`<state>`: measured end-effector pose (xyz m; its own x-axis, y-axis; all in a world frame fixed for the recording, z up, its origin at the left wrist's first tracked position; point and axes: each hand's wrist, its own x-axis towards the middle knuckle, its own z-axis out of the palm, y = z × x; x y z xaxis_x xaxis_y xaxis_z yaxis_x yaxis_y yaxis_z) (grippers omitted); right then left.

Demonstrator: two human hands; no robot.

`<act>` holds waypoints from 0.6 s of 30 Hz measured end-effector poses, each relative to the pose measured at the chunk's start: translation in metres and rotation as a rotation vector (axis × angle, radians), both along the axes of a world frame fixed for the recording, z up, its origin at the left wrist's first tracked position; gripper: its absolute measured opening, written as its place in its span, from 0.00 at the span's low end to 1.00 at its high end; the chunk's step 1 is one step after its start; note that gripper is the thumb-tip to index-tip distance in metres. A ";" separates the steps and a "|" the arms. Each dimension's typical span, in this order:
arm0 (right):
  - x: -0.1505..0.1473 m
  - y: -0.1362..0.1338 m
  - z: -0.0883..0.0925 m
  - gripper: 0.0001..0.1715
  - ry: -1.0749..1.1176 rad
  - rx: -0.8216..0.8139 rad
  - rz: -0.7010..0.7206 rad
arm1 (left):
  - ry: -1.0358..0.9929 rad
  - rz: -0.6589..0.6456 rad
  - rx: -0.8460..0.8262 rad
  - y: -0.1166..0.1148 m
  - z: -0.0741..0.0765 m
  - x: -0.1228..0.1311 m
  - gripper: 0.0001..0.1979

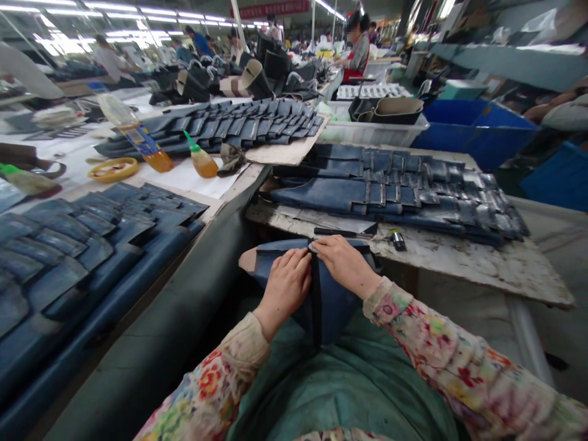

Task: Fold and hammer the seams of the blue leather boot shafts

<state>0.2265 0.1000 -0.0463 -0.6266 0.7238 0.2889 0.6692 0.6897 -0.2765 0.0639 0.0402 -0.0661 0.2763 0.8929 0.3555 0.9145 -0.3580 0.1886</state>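
The person's left hand [285,283] and right hand [345,264] meet fingertip to fingertip, both grips pinching a blue leather-like piece [337,315] at its far edge, where a black strip [316,306] runs down towards the near point. The piece sits over the lap, above a green apron [358,383], its pale tip [248,260] pointing left. It looks light and fairly stiff, flexible enough to fold, with a smooth face that might slide a little under the fingers; the firmest hold is probably at the strip, thumbs and fingers close together, since the broad panels would likely buckle if held far out. Just beyond the hands, on the right desk [514,269], lie a black tool [342,233] and a small dark cylinder [397,240], with overlapping blue pieces [326,195] behind them. Another layered pile [68,245] covers the near part of the left desk [177,177]; farther off stand a green-capped bottle [204,163] and a yellow dish [113,178]
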 end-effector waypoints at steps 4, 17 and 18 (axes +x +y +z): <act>0.010 -0.005 -0.005 0.16 0.097 -0.003 0.056 | -0.001 0.015 0.001 -0.002 0.001 -0.004 0.16; -0.021 -0.004 -0.002 0.21 -0.097 0.059 0.206 | 0.000 0.051 0.010 -0.005 -0.004 -0.032 0.15; -0.025 -0.003 -0.002 0.22 -0.102 0.059 0.223 | -0.003 0.054 0.010 -0.005 -0.005 -0.036 0.15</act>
<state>0.2011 0.0969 -0.0488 -0.7968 0.5485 0.2537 0.5212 0.8362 -0.1707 0.0281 0.0347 -0.0711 0.2269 0.9029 0.3651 0.9320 -0.3101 0.1878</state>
